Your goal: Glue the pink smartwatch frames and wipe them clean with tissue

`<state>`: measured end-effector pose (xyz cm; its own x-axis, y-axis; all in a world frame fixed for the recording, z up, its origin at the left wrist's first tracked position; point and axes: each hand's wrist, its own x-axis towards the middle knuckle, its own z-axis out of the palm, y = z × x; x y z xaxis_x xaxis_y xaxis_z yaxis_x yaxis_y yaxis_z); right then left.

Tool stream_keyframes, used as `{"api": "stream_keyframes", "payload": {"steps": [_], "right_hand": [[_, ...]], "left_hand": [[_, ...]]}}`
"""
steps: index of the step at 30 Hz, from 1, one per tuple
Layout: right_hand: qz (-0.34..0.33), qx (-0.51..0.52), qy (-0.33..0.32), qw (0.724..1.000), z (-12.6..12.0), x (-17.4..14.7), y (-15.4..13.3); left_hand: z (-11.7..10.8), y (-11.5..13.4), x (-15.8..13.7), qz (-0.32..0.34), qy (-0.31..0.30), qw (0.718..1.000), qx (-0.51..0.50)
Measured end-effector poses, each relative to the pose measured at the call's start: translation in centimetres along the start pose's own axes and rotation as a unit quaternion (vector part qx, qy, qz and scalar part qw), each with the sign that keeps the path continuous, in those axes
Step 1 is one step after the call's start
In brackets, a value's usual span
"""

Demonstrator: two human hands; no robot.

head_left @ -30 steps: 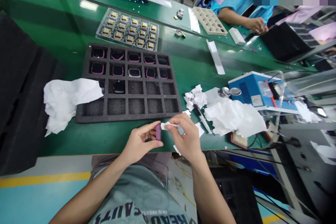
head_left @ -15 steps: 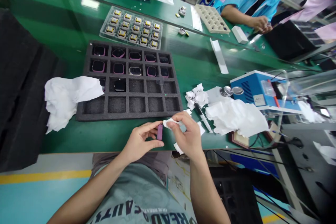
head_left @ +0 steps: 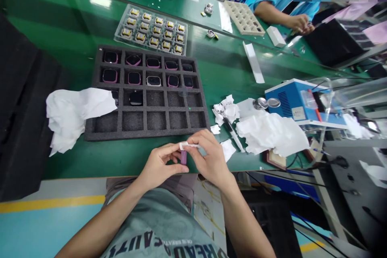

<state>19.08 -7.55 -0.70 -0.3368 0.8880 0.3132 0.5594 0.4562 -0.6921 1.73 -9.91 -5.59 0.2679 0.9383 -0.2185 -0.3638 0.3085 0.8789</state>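
Between the thumb and fingers of my left hand is a purple watch case, held edge-on just over the bench's front edge. My right hand is closed on a small white wipe, pinched around something slim that I cannot make out. The wipe lies against the top end of the watch case. Behind both hands sits a black foam tray, with several smartwatches in its back rows of compartments. A crumpled white cloth overlaps the tray's left side.
Right of the tray lie a syringe, crumpled wipes and an opened round metal tin, with a blue machine beyond. A clear tray of small parts stands farther back. Co-workers' hands are across the bench.
My right hand has moved left, bringing the wipe from beside the watch case onto its top end. My left hand keeps its hold, nearly still.
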Motion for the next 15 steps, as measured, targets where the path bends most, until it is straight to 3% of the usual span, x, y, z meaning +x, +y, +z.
{"api": "stream_keyframes", "payload": {"steps": [2, 7, 11, 15], "right_hand": [[-0.001, 0.01, -0.033, 0.999, -0.29, -0.4, -0.18], [0.031, 0.024, -0.018, 0.999, -0.7, -0.57, -0.23], [0.052, 0.058, -0.053, 0.996, -1.05, -0.25, -0.47], [0.057, 0.063, -0.029, 0.996, -0.9, -0.22, -0.53]], "left_hand": [[-0.04, 0.04, -0.02, -0.014, -0.002, 1.0, -0.014], [-0.14, 0.14, 0.07, 0.028, -0.011, 0.999, 0.017], [-0.12, -0.02, 0.1, 0.034, -0.007, 0.999, 0.004], [-0.1, -0.12, 0.09, 0.03, -0.008, 0.999, -0.012]]}}
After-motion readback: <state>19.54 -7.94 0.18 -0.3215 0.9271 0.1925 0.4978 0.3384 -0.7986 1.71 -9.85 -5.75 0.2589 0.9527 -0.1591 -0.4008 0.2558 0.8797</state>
